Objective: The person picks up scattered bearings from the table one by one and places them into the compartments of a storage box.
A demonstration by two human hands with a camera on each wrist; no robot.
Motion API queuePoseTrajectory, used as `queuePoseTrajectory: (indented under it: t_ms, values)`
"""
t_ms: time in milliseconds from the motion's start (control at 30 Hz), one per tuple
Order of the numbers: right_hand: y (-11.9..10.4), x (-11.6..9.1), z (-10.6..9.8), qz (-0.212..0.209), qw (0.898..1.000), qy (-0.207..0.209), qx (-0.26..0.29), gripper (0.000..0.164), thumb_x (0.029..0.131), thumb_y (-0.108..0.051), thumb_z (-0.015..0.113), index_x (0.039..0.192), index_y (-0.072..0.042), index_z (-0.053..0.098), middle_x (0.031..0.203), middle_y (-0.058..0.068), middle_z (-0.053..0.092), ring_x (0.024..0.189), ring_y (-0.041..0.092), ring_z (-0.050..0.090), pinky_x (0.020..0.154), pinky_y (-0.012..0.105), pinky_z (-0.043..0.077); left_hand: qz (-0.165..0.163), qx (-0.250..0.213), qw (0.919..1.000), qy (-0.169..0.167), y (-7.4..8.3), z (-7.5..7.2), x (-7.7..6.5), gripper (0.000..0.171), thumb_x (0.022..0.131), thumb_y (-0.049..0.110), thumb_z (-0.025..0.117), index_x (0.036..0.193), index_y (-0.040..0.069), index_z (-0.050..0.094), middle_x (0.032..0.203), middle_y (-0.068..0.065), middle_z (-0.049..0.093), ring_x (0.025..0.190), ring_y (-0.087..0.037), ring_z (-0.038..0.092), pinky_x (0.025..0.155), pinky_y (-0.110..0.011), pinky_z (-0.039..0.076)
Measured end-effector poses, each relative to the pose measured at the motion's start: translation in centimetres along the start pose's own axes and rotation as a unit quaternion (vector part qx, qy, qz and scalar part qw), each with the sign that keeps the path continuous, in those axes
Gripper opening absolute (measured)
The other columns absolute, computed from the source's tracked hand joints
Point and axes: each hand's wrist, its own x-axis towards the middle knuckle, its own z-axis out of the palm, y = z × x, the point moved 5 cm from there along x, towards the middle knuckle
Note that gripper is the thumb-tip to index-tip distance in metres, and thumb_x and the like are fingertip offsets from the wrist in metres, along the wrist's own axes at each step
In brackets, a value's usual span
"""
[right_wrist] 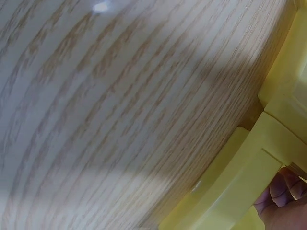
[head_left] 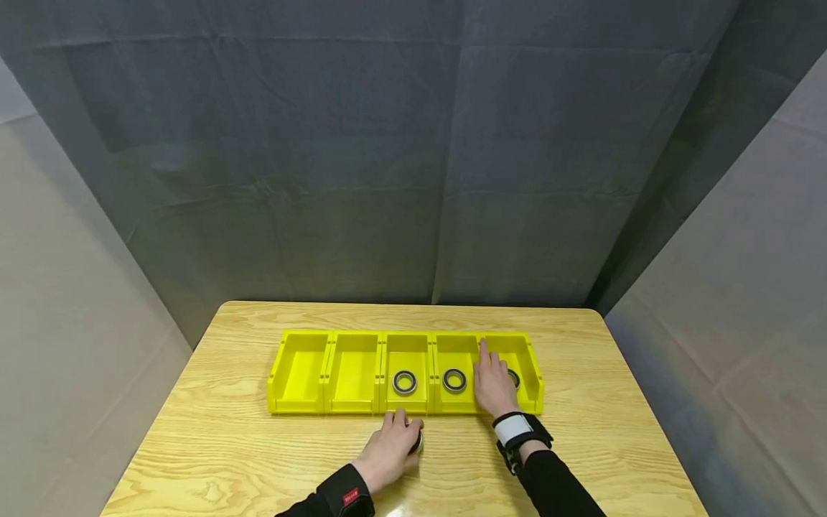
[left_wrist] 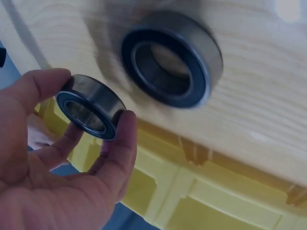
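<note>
Pinching a bearing [left_wrist: 97, 93], left hand [head_left: 388, 451]; right hand [head_left: 494, 386], at yellow bins [head_left: 352, 362]

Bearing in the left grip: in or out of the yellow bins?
Out. The left grip pinches the bearing; the head view shows it in front of the yellow bins.

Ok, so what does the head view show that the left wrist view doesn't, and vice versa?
Only the head view: three sealed bearings lying in the yellow five-compartment bin, and the red tag on the left wristband.

Only the left wrist view: the open bore of the held bearing, and a clear look at another bearing.

Both: the left hand gripping the held bearing, some of the right hand, the bin and the wooden tabletop.
</note>
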Motion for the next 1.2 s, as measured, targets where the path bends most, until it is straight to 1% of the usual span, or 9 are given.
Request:
queuePoseTrajectory:
  t_ms: [67,200,333,433,600,700,900,1033,1200]
  values:
    - [-0.1,0.0,-0.1,0.000,1.000,-0.002,0.000,0.056,0.107,-0.017,0.046,0.157,0.001,0.027,0.127,0.029,0.056,0.101,0.043,0.057,0.078,0.052,0.053,0.000,-0.009,0.9999,0.005,-0.4,-0.6,0.0,0.038,0.084,0.017,0.078,0.117,0.009,0.061,0.105,-0.013,0.054,0.091,-0.027,0.053,0.056,-0.032,0.050]
    - [-0.1,-0.1,-0.3,0.001,1.000,-0.002,-0.003,0.056,0.106,-0.016,0.047,0.156,0.001,0.028,0.126,0.029,0.056,0.100,0.042,0.057,0.078,0.052,0.053,-0.009,-0.028,0.9994,0.019,-1.2,-1.9,0.1,0.038,0.085,0.015,0.076,0.119,0.007,0.061,0.105,-0.014,0.053,0.090,-0.027,0.050,0.053,-0.029,0.046]
    - [-0.2,-0.1,-0.4,-0.001,1.000,-0.002,-0.003,0.055,0.106,-0.015,0.047,0.156,0.001,0.029,0.125,0.029,0.057,0.098,0.042,0.057,0.077,0.052,0.053,-0.022,-0.039,0.9981,0.042,-2.1,-2.9,0.4,0.039,0.085,0.014,0.077,0.120,0.006,0.061,0.102,-0.014,0.052,0.089,-0.025,0.047,0.051,-0.026,0.041]
    - [-0.3,-0.1,-0.5,-0.004,1.000,-0.003,-0.004,0.055,0.106,-0.016,0.046,0.156,0.002,0.029,0.125,0.029,0.057,0.097,0.041,0.057,0.076,0.051,0.053,-0.031,-0.046,0.9969,0.056,-2.7,-3.6,0.6,0.039,0.086,0.013,0.077,0.120,0.005,0.061,0.102,-0.015,0.052,0.088,-0.025,0.047,0.051,-0.026,0.041]
    - [-0.3,-0.1,-0.6,-0.004,1.000,-0.004,-0.005,0.055,0.106,-0.016,0.046,0.156,0.001,0.028,0.124,0.028,0.057,0.096,0.040,0.056,0.074,0.050,0.052,-0.044,-0.063,0.9957,0.052,-3.5,-4.1,0.8,0.044,0.088,0.015,0.076,0.127,0.003,0.061,0.107,-0.018,0.054,0.093,-0.028,0.050,0.055,-0.029,0.047]
    - [-0.3,-0.2,-0.6,0.000,1.000,-0.009,-0.002,0.056,0.106,-0.016,0.046,0.156,0.001,0.028,0.124,0.028,0.056,0.095,0.039,0.055,0.074,0.049,0.051,-0.046,-0.072,0.9951,0.050,-3.9,-4.4,0.8,0.045,0.089,0.016,0.075,0.130,0.003,0.061,0.110,-0.020,0.055,0.096,-0.030,0.052,0.061,-0.032,0.049]
    - [-0.2,-0.1,-0.6,0.004,1.000,-0.013,-0.003,0.056,0.106,-0.016,0.046,0.157,0.001,0.027,0.126,0.028,0.056,0.096,0.039,0.056,0.076,0.050,0.052,-0.047,-0.078,0.9927,0.079,-4.7,-5.3,0.7,0.043,0.089,0.013,0.074,0.129,0.003,0.061,0.110,-0.020,0.056,0.096,-0.031,0.053,0.069,-0.037,0.052]
    - [-0.2,-0.1,-0.5,0.005,1.000,-0.011,-0.003,0.056,0.106,-0.016,0.046,0.157,0.000,0.027,0.127,0.028,0.056,0.097,0.039,0.056,0.075,0.050,0.052,-0.065,-0.086,0.9894,0.097,-5.6,-6.0,0.6,0.042,0.091,0.014,0.072,0.130,0.004,0.061,0.112,-0.019,0.056,0.098,-0.031,0.054,0.068,-0.038,0.053]
    - [-0.2,-0.2,-0.5,0.006,1.000,-0.010,-0.002,0.057,0.106,-0.016,0.048,0.157,0.000,0.028,0.129,0.028,0.055,0.098,0.040,0.057,0.077,0.051,0.053,-0.082,-0.094,0.9854,0.116,-6.8,-6.8,0.7,0.041,0.090,0.012,0.072,0.129,0.003,0.063,0.107,-0.019,0.056,0.095,-0.031,0.052,0.072,-0.040,0.052]
